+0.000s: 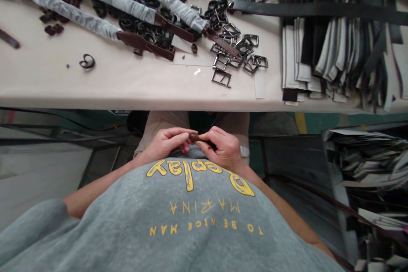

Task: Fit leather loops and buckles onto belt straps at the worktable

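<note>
Close to my shirt, below the table edge, my left hand pinches a small brown leather belt loop between thumb and fingers. My right hand meets it from the right, thumb and forefinger closed on a dark brown strip that looks like a belt end. Fingers cover most of both pieces, so how they join cannot be made out. On the table ahead lie brown belts partly wrapped in white film, and metal buckles in a loose pile.
Black belt loops are heaped at the back, with one curled black loop apart at left. Stacked black straps fill the table's right side, one strap lying across. A bin of strips stands at lower right.
</note>
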The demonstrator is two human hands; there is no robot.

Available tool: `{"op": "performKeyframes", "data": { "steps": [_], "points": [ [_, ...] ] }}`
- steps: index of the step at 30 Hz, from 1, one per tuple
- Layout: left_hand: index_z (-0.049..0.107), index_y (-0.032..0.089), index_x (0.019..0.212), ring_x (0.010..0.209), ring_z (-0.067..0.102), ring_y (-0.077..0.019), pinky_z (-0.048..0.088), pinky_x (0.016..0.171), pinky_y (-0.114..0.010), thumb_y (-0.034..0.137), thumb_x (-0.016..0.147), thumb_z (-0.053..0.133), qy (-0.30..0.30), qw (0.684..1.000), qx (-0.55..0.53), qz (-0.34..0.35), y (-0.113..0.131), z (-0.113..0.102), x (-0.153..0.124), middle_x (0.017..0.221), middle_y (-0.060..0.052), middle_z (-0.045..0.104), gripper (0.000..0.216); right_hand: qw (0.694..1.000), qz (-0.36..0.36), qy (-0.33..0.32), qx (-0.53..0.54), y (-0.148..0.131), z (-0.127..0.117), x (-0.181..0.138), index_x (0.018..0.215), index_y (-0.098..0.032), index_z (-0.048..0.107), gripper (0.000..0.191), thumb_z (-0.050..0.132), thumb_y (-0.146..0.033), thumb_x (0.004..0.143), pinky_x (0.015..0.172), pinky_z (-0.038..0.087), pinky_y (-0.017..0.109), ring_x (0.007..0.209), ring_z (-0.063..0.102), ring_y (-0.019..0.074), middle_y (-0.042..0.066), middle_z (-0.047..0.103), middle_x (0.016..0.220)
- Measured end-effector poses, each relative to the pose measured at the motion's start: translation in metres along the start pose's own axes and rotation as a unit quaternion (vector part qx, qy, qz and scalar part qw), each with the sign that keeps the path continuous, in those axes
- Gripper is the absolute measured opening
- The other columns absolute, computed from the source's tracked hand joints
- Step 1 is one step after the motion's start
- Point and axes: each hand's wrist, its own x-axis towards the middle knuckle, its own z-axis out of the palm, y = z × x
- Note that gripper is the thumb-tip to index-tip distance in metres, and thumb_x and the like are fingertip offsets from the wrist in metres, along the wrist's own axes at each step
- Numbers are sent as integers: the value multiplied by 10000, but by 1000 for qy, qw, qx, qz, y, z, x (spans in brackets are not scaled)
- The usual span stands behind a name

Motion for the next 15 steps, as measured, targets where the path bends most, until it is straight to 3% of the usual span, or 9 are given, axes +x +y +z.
{"op": "performKeyframes", "data": {
  "steps": [5, 11, 15],
  "points": [
    [806, 177, 912, 562, 571, -118, 454, 566, -246, 327, 669, 830, -5, 999, 27, 21, 3, 1, 2, 657, -22, 702, 287, 1000, 9, -4, 30, -2, 1, 4, 796, -193, 686, 139, 607, -183, 910, 580, 438, 235, 623, 575, 127, 6, 625, 685],
    [821, 177, 852, 546, 537, -107, 436, 557, -242, 344, 685, 818, 9, 996, 49, 79, 9, 7, 8, 624, -8, 665, 236, 1000, 6, -18, 12, 0, 1, 8, 809, -198, 682, 134, 622, -243, 920, 599, 448, 240, 650, 596, 137, 14, 644, 707],
    [819, 176, 821, 522, 505, -86, 396, 516, -215, 381, 682, 828, 36, 999, -9, 40, 6, 6, 9, 606, -9, 672, 249, 997, -5, -48, -57, 1, -5, 4, 913, -167, 708, 160, 650, -316, 922, 615, 447, 244, 679, 633, 147, 41, 692, 775]
  ]
}}
